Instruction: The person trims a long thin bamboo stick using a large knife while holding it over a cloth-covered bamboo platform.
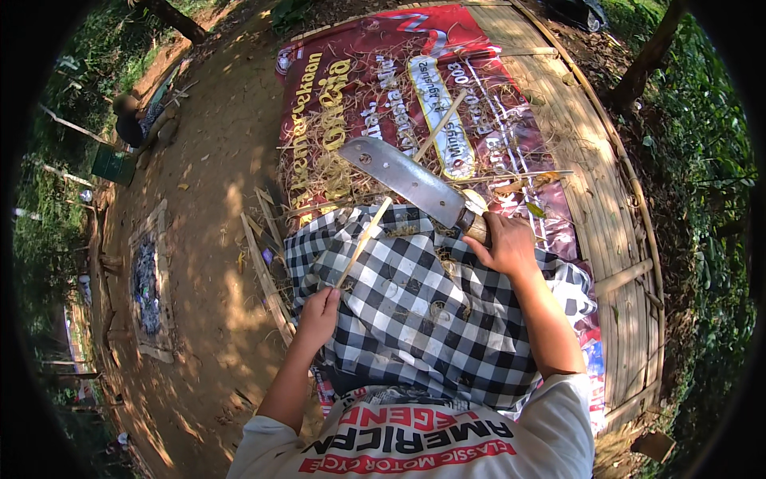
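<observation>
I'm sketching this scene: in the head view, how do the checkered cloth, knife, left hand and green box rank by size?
Largest to smallest:
1. Checkered cloth
2. Knife
3. Left hand and green box, too close to rank; the box stands farther off.

Outdoor dirt yard (211, 172) among trees (650, 60)

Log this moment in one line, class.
left hand: holding thin pale strip | right hand: gripping broad grey metal cleaver | lap: black-and-white checked cloth
</observation>
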Demonstrator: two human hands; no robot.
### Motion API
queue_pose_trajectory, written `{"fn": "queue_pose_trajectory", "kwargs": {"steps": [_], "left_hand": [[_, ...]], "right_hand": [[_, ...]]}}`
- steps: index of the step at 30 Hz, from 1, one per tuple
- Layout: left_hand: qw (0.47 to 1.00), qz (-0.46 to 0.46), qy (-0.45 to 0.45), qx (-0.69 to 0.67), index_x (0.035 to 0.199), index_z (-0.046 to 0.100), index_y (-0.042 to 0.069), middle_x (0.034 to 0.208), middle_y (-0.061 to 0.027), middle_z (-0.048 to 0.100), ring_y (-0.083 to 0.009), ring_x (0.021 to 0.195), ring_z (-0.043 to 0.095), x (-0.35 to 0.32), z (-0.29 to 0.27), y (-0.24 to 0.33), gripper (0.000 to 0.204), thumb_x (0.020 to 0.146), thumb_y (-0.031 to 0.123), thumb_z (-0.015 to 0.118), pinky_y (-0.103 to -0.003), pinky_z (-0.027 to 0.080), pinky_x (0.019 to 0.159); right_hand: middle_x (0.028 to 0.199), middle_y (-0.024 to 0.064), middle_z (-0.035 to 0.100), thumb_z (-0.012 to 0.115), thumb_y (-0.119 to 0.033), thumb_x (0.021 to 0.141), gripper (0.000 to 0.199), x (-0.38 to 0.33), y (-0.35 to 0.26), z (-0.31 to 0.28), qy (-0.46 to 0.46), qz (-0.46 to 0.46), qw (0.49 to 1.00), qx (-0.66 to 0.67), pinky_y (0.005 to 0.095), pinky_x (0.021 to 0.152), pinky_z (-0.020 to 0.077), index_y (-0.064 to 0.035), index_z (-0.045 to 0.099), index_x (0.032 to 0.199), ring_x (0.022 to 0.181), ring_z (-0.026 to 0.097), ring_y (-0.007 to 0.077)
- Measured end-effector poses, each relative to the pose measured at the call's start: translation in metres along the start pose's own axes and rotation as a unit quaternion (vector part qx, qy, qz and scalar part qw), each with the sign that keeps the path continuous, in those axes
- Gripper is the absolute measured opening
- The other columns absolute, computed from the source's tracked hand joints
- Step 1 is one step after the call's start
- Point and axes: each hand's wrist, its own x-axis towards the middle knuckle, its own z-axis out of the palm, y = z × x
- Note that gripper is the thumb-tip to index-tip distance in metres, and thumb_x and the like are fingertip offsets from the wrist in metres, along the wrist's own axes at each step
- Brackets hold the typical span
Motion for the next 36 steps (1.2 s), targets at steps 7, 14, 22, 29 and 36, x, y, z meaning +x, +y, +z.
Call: {"fn": "queue_pose_trajectory", "kwargs": {"steps": [7,14,22,29,36], "left_hand": [[0.999,-0.008,-0.018,0.044,0.085,0.061,-0.003,0.072,-0.0255,0.058,-0.0437,0.070,0.058,0.004,0.006,-0.017,0.034,0.097,0.026,0.048,-0.046,0.044,0.061],[0.995,0.027,0.042,0.084,0.083,0.063,-0.001,0.068,-0.0250,0.058,-0.0453,0.067,0.058,0.005,0.019,-0.025,0.035,0.097,0.029,0.050,-0.049,0.044,0.058],[0.998,0.019,0.031,0.059,0.079,0.062,0.001,0.064,-0.0243,0.057,-0.0444,0.061,0.057,0.006,0.015,-0.024,0.035,0.096,0.029,0.053,-0.049,0.044,0.053],[0.999,0.025,-0.026,0.040,0.074,0.059,-0.001,0.057,-0.0185,0.056,-0.0356,0.053,0.056,0.015,0.010,-0.029,0.039,0.098,0.029,0.050,-0.041,0.042,0.052],[0.913,-0.105,-0.135,-0.369,0.084,0.048,0.009,0.058,0.0093,0.028,-0.0019,0.045,0.024,0.072,-0.057,0.011,0.029,0.104,0.028,0.040,-0.020,0.020,0.040]], "right_hand": [[0.072,0.0164,0.062,0.057,-0.056,0.086,0.055,-0.008,-0.018,0.025,-0.118,-0.088,0.989,0.010,0.0422,0.058,0.0492,-0.0010,0.056,0.088,0.063,0.063,0.0336],[0.074,0.0148,0.065,0.055,-0.058,0.086,0.057,0.004,-0.052,0.016,-0.235,-0.076,0.968,0.047,0.0427,0.057,0.0507,-0.0018,0.056,0.091,0.063,0.065,0.0328],[0.069,0.0154,0.066,0.058,-0.057,0.085,0.056,0.017,-0.017,0.012,-0.156,-0.048,0.980,-0.114,0.0394,0.062,0.0516,-0.0009,0.057,0.090,0.063,0.066,0.0328],[0.069,0.0250,0.063,0.062,-0.047,0.086,0.052,0.028,0.025,-0.017,-0.015,0.246,0.969,0.025,0.0467,0.062,0.0477,0.0051,0.065,0.093,0.068,0.064,0.0416],[0.070,0.0206,0.062,0.064,-0.034,0.088,0.042,0.012,-0.007,-0.030,0.074,0.279,0.944,0.162,0.0382,0.061,0.0462,0.0061,0.063,0.099,0.062,0.062,0.0294]]}}
